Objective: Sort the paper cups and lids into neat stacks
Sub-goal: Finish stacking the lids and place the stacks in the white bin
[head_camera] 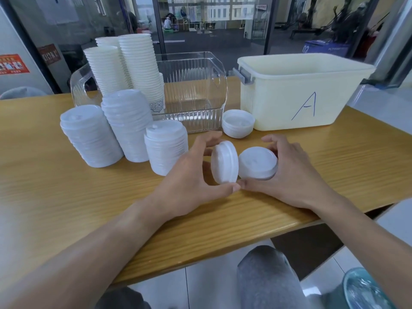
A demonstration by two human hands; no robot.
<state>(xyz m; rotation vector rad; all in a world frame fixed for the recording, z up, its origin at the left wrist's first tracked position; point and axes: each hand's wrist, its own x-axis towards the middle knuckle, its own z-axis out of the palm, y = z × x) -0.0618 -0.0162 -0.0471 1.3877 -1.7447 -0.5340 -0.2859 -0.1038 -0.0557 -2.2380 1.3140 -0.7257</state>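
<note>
Over the wooden table (66, 197), near its front edge, the left hand (189, 181) grips a small stack of white lids (224, 162) turned on edge, thumb below and fingers curled over the top. Just beside it, touching, the right hand (289, 172) curls around a second small lid stack (257, 162). An upturned lid pile (238, 123) sits behind them. Three taller lid stacks (127, 128) stand to the left, with paper cup stacks (138, 68) behind, beside a clear bin (196, 85) and a cream tub (296, 90) marked A
</note>
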